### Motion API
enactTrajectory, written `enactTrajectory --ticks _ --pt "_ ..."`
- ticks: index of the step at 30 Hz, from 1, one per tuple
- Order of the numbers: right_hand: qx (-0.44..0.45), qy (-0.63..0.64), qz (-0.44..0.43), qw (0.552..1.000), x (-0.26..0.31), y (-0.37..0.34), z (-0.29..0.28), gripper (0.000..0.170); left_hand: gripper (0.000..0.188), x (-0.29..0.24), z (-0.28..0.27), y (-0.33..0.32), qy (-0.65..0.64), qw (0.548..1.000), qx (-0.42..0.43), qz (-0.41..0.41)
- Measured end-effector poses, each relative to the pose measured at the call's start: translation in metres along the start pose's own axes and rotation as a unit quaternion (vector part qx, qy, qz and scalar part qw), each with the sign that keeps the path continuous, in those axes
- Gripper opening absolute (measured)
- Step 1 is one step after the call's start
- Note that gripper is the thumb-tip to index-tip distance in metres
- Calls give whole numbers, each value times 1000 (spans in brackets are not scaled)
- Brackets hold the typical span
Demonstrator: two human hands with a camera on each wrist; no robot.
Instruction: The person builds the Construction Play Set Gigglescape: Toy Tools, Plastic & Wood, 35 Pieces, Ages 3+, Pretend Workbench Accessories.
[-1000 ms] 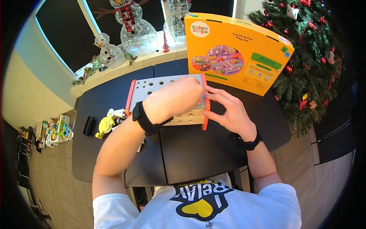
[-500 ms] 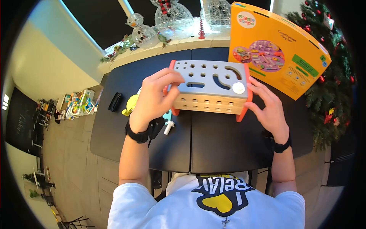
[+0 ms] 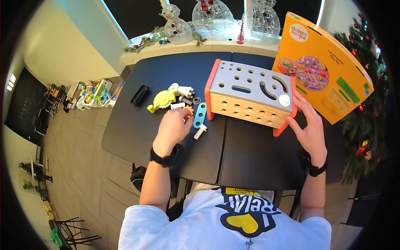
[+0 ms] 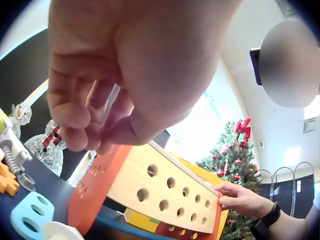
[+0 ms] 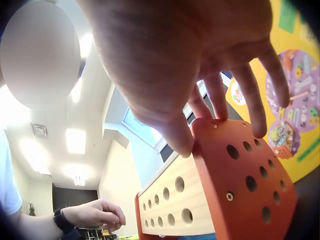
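A toy workbench [image 3: 250,104] with a grey perforated top, wooden sides and red end panels stands on the black table. A white round bolt head [image 3: 284,100] sits on its top at the right. My right hand [image 3: 308,129] rests at the right red panel [image 5: 245,180], thumb at the front edge and fingers spread, mostly straight. My left hand [image 3: 173,127] hovers by the loose pieces, fingers loosely bent and holding nothing in the left wrist view. Nearest to it are an orange gear [image 3: 189,110], a teal holed strip [image 3: 200,115] and a white screw [image 3: 201,131].
Behind the left hand lie a yellow-green toy piece [image 3: 164,99], a grey screw [image 3: 185,101] and a grey nut [image 3: 196,100]. A black case [image 3: 140,95] is farther left. The yellow play set box [image 3: 321,66] stands behind the workbench, beside a decorated tree [image 3: 358,125].
My left hand has come off the workbench top, uncovering the white bolt head, and moved left to the loose pieces. The right hand stays at the red panel. The head view has swung left.
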State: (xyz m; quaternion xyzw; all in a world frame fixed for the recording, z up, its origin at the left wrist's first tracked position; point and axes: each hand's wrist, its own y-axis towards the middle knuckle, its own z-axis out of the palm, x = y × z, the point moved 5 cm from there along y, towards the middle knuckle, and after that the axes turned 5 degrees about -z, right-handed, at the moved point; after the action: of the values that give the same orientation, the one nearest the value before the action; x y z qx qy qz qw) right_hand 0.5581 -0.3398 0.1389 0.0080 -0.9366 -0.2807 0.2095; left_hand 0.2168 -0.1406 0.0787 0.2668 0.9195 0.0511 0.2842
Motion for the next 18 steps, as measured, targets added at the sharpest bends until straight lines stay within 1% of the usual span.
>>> enactTrajectory --ticks 1,2,3,5,8,11,15,18 --pt "0 -4 -1 1000 1 0 -1 50 13 10 -1 5 31 999 -4 -14" --pt "0 -3 -2 1000 1 0 -1 50 15 18 -5 13 37 999 -12 -15" --pt "-1 -1 -3 1000 1 1 0 50 17 26 -8 20 51 998 -14 -34" --pt "0 -1 -4 1000 2 0 0 50 17 39 -10 37 78 997 -5 -31" --pt "0 -1 -1 1000 2 1 0 50 19 52 -2 60 157 988 2 10" --pt "1 -5 1 1000 2 1 0 51 20 57 7 75 188 982 27 7" --pt "2 -42 -7 999 6 1 -1 53 19 66 20 87 195 980 36 -3" --pt "-2 -116 -32 993 16 1 -2 55 18 77 28 90 179 983 9 26"
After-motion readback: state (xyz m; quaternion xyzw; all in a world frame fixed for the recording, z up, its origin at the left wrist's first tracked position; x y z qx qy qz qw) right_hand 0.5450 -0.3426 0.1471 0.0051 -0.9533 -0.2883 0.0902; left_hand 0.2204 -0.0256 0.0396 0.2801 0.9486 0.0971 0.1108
